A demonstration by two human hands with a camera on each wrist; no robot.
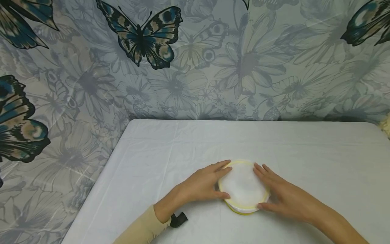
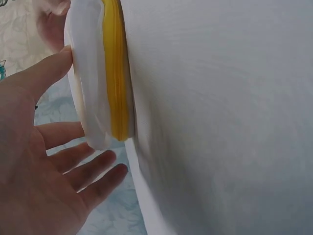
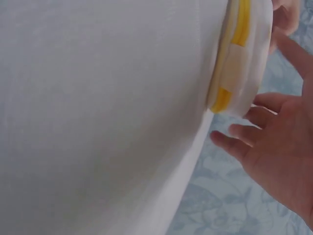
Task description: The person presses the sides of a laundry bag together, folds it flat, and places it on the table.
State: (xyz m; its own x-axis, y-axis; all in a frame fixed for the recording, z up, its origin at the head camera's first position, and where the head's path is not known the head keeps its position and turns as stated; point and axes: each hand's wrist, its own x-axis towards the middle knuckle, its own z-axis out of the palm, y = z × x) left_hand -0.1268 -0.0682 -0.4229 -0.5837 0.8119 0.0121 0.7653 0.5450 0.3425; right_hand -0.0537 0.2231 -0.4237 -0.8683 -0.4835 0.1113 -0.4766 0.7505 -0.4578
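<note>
A round white zippered pouch (image 1: 243, 184) with pale yellow trim lies flat on the white-covered table, in the middle of the head view. Its yellow zipper (image 2: 115, 73) runs round the lower side in the left wrist view; a pale tab covers part of it in the right wrist view. My left hand (image 1: 202, 183) touches the pouch's left rim, thumb at the front, fingers spread and fairly straight. On the opposite rim my right hand (image 1: 283, 196) rests likewise, thumb near the front edge and fingertips at the upper right. The pouch's underside is hidden.
The table (image 1: 170, 149) has a white cloth over it, its back edge close to a grey flower-patterned wall covering with butterflies (image 1: 140, 40). A black strap piece (image 1: 179, 219) shows by the left wrist. Something yellowish (image 1: 386, 127) sits at the far right edge.
</note>
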